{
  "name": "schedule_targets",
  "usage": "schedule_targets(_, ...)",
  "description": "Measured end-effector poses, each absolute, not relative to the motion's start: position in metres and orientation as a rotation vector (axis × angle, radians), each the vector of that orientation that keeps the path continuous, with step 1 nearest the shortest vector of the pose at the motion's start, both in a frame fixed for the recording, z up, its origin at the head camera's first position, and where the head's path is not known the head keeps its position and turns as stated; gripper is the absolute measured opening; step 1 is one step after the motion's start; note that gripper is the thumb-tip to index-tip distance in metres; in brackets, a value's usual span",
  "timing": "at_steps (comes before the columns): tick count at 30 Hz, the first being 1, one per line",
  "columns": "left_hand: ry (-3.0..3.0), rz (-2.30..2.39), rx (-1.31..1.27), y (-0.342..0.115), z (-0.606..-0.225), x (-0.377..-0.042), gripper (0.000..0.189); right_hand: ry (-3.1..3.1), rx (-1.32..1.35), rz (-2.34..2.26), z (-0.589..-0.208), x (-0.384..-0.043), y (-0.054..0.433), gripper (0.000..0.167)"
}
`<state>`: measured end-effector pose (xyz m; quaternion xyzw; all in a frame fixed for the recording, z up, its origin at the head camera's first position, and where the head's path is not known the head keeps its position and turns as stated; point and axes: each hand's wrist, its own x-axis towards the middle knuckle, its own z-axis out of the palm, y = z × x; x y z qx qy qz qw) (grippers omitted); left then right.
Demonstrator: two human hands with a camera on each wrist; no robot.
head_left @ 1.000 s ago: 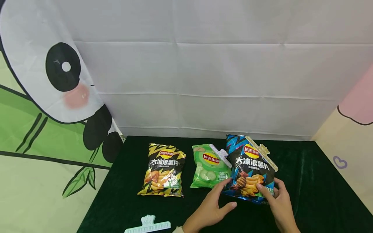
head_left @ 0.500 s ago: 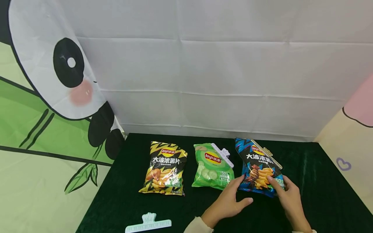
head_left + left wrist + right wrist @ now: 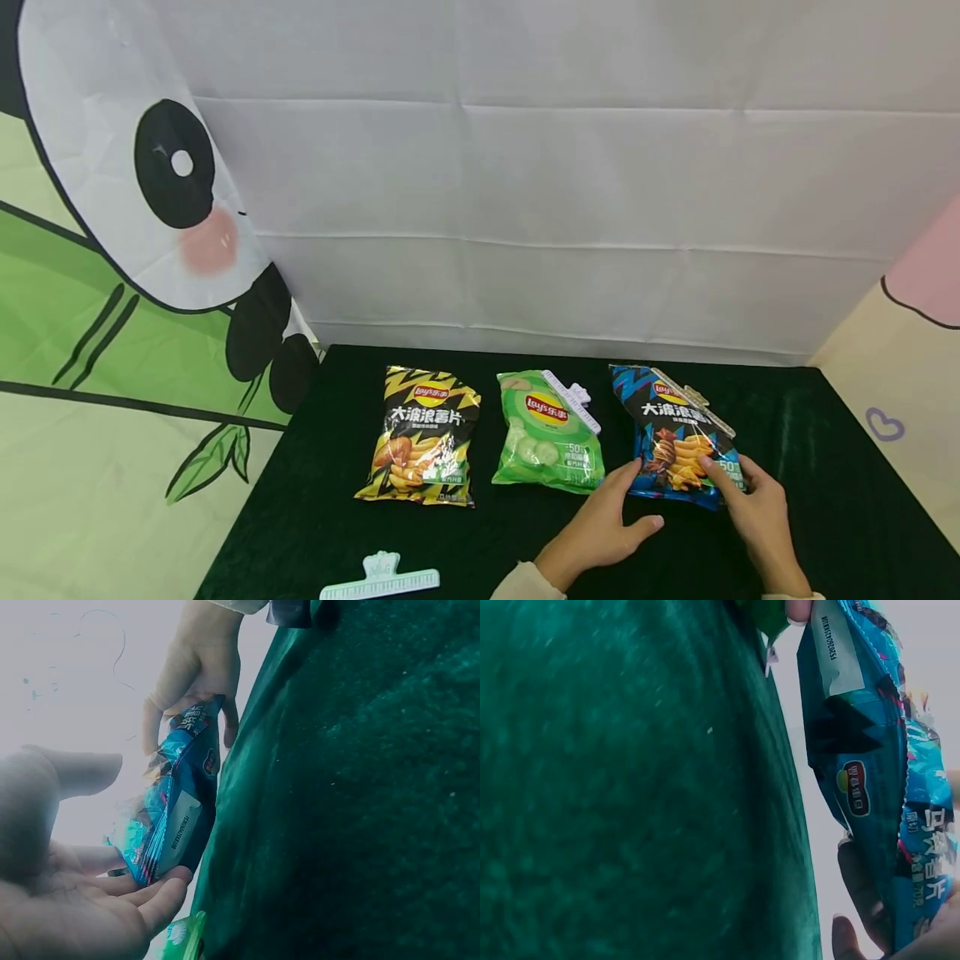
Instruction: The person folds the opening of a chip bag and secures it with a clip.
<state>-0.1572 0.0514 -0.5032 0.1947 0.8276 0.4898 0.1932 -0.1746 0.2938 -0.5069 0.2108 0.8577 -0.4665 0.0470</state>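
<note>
A blue and black bag of chips (image 3: 678,442) lies at the right of the dark green cloth, a cream bag clip (image 3: 697,400) across its upper right corner. My right hand (image 3: 761,508) grips its lower right corner, thumb on the front and fingers behind, as the right wrist view also shows of the bag (image 3: 870,765). At the lower left edge, the fingertips of my left hand (image 3: 603,525) touch the bag, the thumb held apart from it. In the left wrist view those straight fingers (image 3: 161,896) support the bag's end.
Left of it lies a green bag of chips (image 3: 543,442) with a white bag clip (image 3: 572,402). Farther left is a yellow and black bag of chips (image 3: 423,442) without a clip. A pale mint bag clip (image 3: 380,577) sits near the front edge. A white cloth backdrop (image 3: 562,208) stands behind.
Both hands have moved the blue bag to the right and lowered it toward the cloth, away from the green bag it overlapped. The other bags stay in place.
</note>
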Motion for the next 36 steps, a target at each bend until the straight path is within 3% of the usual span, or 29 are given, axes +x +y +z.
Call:
schedule_targets(12, 2.293, 1.297, 0.437, 0.056, -0.512, -0.156, 0.074, 2.563, 0.532, -1.360, -0.522, -0.181, 0.301, 0.101)
schedule_targets(25, 2.298, 1.312, 0.484, 0.037, -0.503, -0.151, 0.082, 2.543, 0.568, -1.203, -0.515, -0.176, 0.300, 0.113)
schedule_targets(31, 2.235, 1.512, 0.504, 0.001, -0.488, -0.145, 0.080, 2.663, 0.699, -1.212, -0.509, -0.162, 0.286, 0.101)
schedule_targets(36, 2.331, 1.604, 0.511, -0.043, -0.467, -0.146, 0.076, 2.853, 0.704, -1.297, -0.493, -0.154, 0.270, 0.078)
